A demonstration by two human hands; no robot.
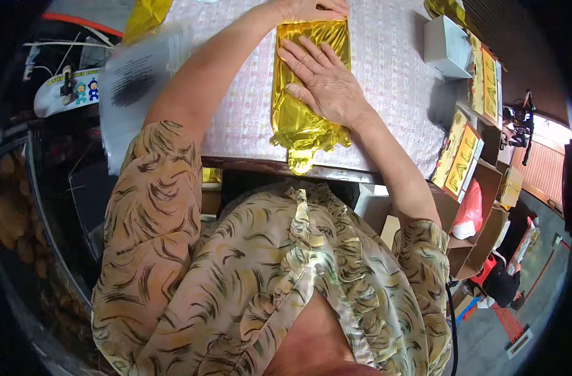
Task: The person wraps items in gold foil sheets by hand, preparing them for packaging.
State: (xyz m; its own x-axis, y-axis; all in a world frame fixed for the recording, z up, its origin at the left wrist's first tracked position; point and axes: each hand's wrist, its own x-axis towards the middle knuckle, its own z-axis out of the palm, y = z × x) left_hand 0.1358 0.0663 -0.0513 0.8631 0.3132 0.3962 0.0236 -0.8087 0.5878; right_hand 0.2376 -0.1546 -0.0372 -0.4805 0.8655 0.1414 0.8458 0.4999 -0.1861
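Note:
A flattened gold foil balloon (308, 125) lies lengthwise on the cloth-covered table, its narrow tab hanging at the near edge. My right hand (326, 81) rests flat on its upper half, palm down with the fingers spread. At the balloon's far end, my left hand (314, 9) lies across the straight top edge with its fingers stretched to the right. The frame's upper border cuts off part of that hand, and what is under its fingers is hidden.
Clear plastic bags (132, 81) lie at the table's left side, near more gold foil (146, 17). A white box (446, 47) stands at the right. Cartons marked FALL (462, 156), a red bag (471, 210) and another person (504, 282) are further right.

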